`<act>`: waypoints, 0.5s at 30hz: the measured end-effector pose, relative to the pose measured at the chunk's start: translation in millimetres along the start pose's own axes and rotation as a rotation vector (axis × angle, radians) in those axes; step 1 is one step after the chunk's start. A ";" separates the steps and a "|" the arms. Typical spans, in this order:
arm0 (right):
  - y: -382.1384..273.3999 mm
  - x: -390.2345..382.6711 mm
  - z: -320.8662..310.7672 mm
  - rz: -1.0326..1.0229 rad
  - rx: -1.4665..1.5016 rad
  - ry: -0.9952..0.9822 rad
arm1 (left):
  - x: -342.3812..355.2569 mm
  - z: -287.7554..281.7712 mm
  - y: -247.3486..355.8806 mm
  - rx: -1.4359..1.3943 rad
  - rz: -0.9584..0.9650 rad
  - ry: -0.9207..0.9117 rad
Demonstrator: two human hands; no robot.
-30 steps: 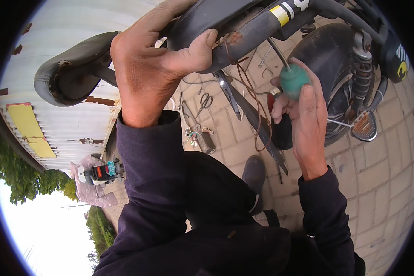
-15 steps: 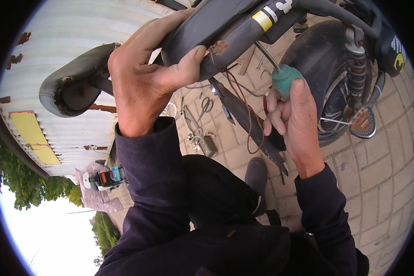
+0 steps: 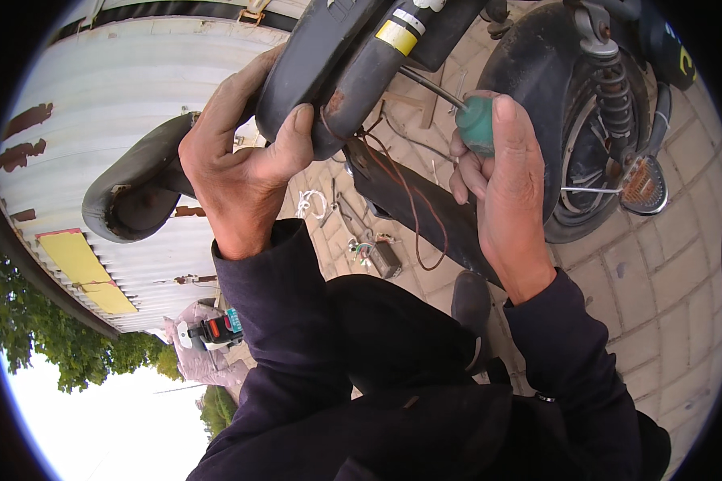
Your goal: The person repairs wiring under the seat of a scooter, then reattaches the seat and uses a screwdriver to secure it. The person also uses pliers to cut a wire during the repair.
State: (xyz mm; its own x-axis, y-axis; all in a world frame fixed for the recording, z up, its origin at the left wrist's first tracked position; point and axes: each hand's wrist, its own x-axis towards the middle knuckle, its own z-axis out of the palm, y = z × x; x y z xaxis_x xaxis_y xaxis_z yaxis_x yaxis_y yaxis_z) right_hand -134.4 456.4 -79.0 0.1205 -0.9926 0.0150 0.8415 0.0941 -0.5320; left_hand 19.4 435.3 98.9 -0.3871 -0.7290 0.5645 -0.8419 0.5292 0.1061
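My left hand (image 3: 245, 164) is wrapped round the end of a black plastic cover (image 3: 317, 68), its thumb lying near a scuffed black tube (image 3: 353, 88) of an electric bike. In my right hand (image 3: 515, 200) sits the bulbous green handle of a screwdriver (image 3: 475, 128). Its metal shaft slants up and left toward the tube, where the tip is hidden. A thin brown wire (image 3: 415, 208) hangs in a loop from the tube's end, between the hands. Behind the right hand stands the bike's wheel with its black mudguard (image 3: 521, 68).
A shock absorber (image 3: 614, 92) and a pedal (image 3: 646, 186) stick out at the right. On the paving lie a small metal box with wires (image 3: 387, 260) and white cable (image 3: 311, 204). A black saddle (image 3: 128, 188) juts out before the corrugated wall (image 3: 168, 72). My shoe (image 3: 471, 309) is below.
The tube, cover and both hands have shifted left in the view, and the black part under the tube now hides the scissors on the ground. Both hands keep their holds.
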 end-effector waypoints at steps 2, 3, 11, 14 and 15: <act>0.8 1.9 2.3 -0.057 -0.010 0.046 | -1.1 2.8 -0.9 -0.007 -0.012 0.024; 4.3 2.2 8.3 -0.101 0.005 0.088 | -1.7 4.1 -1.3 -0.012 -0.019 0.041; 4.0 1.0 6.7 -0.010 0.038 0.059 | -3.5 1.2 -2.4 0.021 -0.049 0.040; -2.2 4.6 -2.1 0.125 0.060 0.055 | -3.0 1.4 -1.1 0.030 -0.057 0.041; -2.8 4.8 -1.9 0.148 0.048 0.062 | -3.0 1.8 -0.4 0.027 -0.065 0.043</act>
State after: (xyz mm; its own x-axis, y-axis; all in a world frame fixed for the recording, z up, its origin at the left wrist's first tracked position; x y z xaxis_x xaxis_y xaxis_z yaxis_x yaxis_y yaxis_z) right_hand -137.2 451.2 -79.1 0.2134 -0.9703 -0.1135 0.8413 0.2416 -0.4835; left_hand 20.1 436.4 95.7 -0.3156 -0.7419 0.5916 -0.8747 0.4692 0.1217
